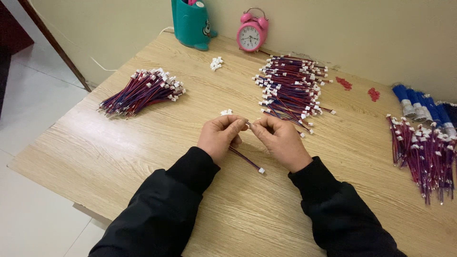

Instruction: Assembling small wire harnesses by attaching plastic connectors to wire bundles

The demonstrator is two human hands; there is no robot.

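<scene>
Over the middle of the wooden table, my left hand pinches the bare end of a short red-and-blue wire lead. The lead trails down between my wrists, and a white plug sits on its lower end. My right hand has its fingertips closed on something small right at the lead's upper end; what it holds is hidden by the fingers. The two hands touch at the fingertips. A couple of loose white connectors lie just beyond my left hand.
One pile of finished leads lies at the left, a larger pile beyond my hands, and another at the right beside blue wire bundles. At the back stand a teal holder, a pink alarm clock, white connectors and red bits.
</scene>
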